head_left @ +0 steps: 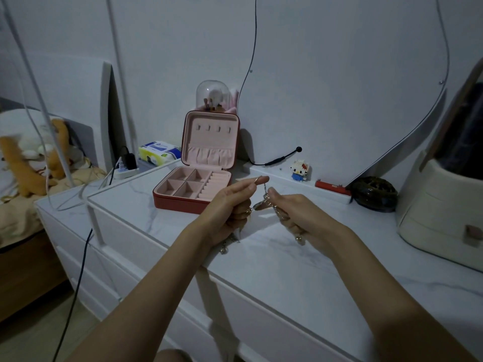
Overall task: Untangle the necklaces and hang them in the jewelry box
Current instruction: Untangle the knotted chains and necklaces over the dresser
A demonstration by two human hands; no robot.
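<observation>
Bare tabletop (300, 257) lies before the open jewelry box (194, 189); toy figure (300, 170) right

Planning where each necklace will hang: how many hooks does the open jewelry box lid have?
4. The hooks sit in one row across the upper lid of the jewelry box: far left, centre-left, centre-right, far right. All look bare; none seems hidden.

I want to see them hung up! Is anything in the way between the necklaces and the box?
Nothing visible. The left hand and right hand hold the necklaces just right of the open box, with only air between.
</observation>
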